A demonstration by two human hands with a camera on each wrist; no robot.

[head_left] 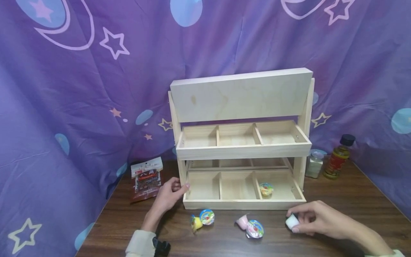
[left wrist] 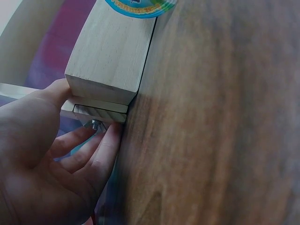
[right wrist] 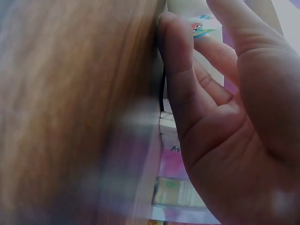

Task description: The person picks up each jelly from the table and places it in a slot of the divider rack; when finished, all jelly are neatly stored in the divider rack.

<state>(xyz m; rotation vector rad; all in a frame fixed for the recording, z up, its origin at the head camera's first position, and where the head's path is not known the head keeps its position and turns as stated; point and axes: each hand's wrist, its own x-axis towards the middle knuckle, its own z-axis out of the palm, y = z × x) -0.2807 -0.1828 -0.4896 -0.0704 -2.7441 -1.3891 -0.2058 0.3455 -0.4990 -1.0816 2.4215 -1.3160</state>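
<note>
My left hand point(head_left: 170, 194) grips the lower left corner of a three-tier wooden display rack point(head_left: 240, 151). In the left wrist view the thumb lies on one side of the corner, with the fingers near a wing-nut bolt point(left wrist: 94, 124). At the rack's front right, my right hand point(head_left: 316, 219) pinches a small whitish jelly cup point(head_left: 292, 221) between thumb and fingers; its printed lid shows in the right wrist view. On the table before the rack lie a yellow jelly cup point(head_left: 197, 223) and a pink one point(head_left: 243, 222). Another yellowish jelly cup point(head_left: 266, 189) sits in the bottom tier's right compartment.
Left of the rack lies a red and white spice packet point(head_left: 146, 180). A small glass jar point(head_left: 314, 164) and a dark-capped bottle point(head_left: 339, 157) stand behind it on the right. Purple starry cloth point(head_left: 144, 71) hangs behind the wooden table point(head_left: 350, 200).
</note>
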